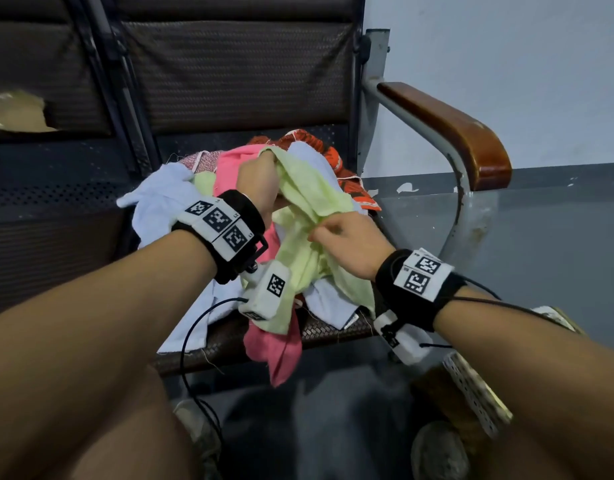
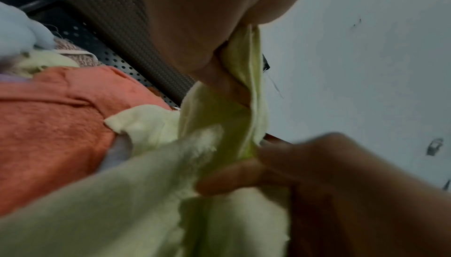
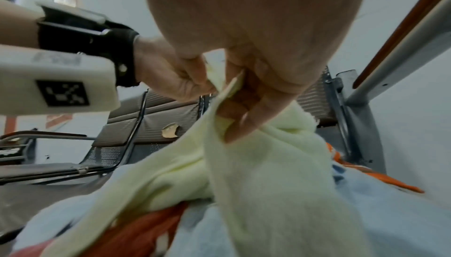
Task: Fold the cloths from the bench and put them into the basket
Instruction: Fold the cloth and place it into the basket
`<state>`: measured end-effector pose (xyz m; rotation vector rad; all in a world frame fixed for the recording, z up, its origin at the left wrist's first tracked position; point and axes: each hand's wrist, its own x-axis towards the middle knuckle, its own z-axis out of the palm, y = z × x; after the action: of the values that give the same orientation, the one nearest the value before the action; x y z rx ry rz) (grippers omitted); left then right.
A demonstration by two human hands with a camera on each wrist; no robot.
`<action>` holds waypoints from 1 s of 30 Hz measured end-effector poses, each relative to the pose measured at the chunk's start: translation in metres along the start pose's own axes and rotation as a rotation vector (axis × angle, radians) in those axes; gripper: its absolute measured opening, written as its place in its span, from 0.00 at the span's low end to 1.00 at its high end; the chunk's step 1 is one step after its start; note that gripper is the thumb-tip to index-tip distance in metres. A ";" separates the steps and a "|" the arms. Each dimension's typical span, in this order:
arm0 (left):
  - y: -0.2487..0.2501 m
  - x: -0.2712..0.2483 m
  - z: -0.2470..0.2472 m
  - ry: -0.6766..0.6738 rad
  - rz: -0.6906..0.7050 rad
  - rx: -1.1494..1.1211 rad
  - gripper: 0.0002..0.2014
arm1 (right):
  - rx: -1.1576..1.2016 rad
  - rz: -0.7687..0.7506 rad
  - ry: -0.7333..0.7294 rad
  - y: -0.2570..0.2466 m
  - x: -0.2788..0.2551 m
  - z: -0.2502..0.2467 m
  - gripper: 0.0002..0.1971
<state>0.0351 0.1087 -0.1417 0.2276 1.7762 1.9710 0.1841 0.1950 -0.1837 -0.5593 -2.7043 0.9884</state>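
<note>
**Both hands on the pale green cloth**

R hand (image 1: pixel 350 244), nearer, pinches an edge of the pale yellow-green soft cloth (image 1: pixel 312 202) btwn thumb & fingers. L hand (image 1: pixel 259 180), just beyond & left, grips the cloth's upper end; cloth runs taut btwn them, hands near each other, not touching. Rest of it droops onto the heap: pink towel (image 1: pixel 274 351) at near edge, light blue cloths (image 1: pixel 156 202) left, orange-red patterned cloth (image 1: pixel 336 157) far right. All on the dark perforated-metal bench seat (image 1: pixel 56 188). Brown wooden armrest (image 1: pixel 447 126) far right.

Pale yellow-green cloth (image 1: pixel 312 202); pink cloth (image 1: pixel 229 164); light blue cloth (image 1: pixel 156 199); orange-red cloth (image 1: pixel 333 150), white-patterned. Bench (image 1: pixel 229 81) dark brown, woven texture; armrest (image 1: pixel 447 126) reddish-brown wood; wristbands (image 1: pixel 226 233) black with black-and-white square markers.
</note>
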 end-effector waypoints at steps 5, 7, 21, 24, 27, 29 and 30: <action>0.003 -0.019 0.009 -0.094 -0.023 -0.186 0.12 | -0.264 0.107 -0.055 0.001 0.002 0.027 0.34; 0.003 -0.022 0.008 -0.110 -0.026 -0.205 0.12 | -0.256 0.141 -0.018 0.003 0.007 0.025 0.31; -0.002 -0.008 -0.018 -0.054 -0.044 -0.124 0.16 | 0.201 0.086 0.292 -0.004 0.009 -0.007 0.20; -0.006 0.000 -0.025 0.032 0.048 0.144 0.19 | 0.328 0.084 0.340 -0.005 0.011 -0.018 0.21; -0.006 0.010 -0.028 0.095 0.178 0.330 0.20 | 0.347 0.009 0.242 -0.002 0.008 -0.020 0.24; -0.005 0.013 -0.033 0.070 0.147 0.254 0.18 | 0.171 -0.056 0.119 0.008 0.006 -0.023 0.15; -0.005 0.014 -0.035 0.056 0.123 0.193 0.17 | 0.017 -0.087 0.042 0.012 0.005 -0.024 0.13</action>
<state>0.0091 0.0839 -0.1543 0.3557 2.0353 1.9047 0.1907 0.2192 -0.1738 -0.4498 -2.6565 0.9649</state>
